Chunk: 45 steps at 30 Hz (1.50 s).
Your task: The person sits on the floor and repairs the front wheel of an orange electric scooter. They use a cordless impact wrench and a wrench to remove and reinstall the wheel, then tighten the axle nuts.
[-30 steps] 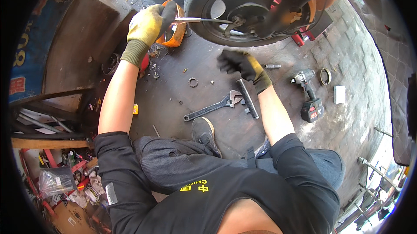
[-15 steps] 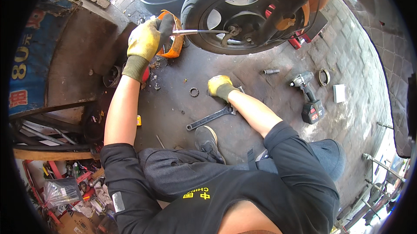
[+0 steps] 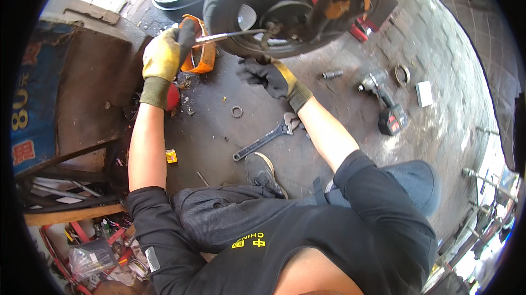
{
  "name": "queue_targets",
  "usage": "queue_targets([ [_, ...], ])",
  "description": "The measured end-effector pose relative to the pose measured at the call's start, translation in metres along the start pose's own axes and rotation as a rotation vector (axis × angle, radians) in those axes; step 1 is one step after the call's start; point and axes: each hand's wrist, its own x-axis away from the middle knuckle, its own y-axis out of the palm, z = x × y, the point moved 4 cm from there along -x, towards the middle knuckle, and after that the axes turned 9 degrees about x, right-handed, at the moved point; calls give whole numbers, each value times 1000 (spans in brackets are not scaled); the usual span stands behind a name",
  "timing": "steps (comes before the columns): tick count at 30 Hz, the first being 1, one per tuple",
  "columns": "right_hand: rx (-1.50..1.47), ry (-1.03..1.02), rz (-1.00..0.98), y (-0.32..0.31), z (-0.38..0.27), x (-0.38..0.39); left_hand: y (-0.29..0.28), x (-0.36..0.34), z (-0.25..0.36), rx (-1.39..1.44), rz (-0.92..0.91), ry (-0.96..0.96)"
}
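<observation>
My left hand, in a yellow and dark work glove, is closed round the handle of a long metal-shafted tool like a screwdriver. Its thin tip reaches to the hub of a black scooter wheel. Just below the tyre, my gloved right hand is raised with its fingers spread, somewhat blurred, and nothing shows in it. An adjustable wrench lies on the ground below that hand, with a toothed metal ring to its left.
On the right lie a cordless impact wrench, a socket, a metal ring and a small white box. An orange container stands beside my left hand. A worn metal cabinet is at the left.
My right hand has risen from the ground toward the wheel, its curled fingers now spread. The left hand keeps hold of the tool at the hub. The whole view has shifted slightly.
</observation>
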Motion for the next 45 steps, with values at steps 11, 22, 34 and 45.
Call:
queue_targets([
  [11, -921, -246, 119, 37, 9, -31, 4, -9, -6, -103, 2, -25],
  [22, -1132, -270, 68, 40, 4, -35, 3, -7, -8, -66, -18, -27],
  [34, -902, -236, 161, 36, -2, -37, 4, -7, -6, -100, 7, 12],
  [45, -751, -190, 331, 45, -1, -34, 6, -12, -16, -49, 28, 71],
])
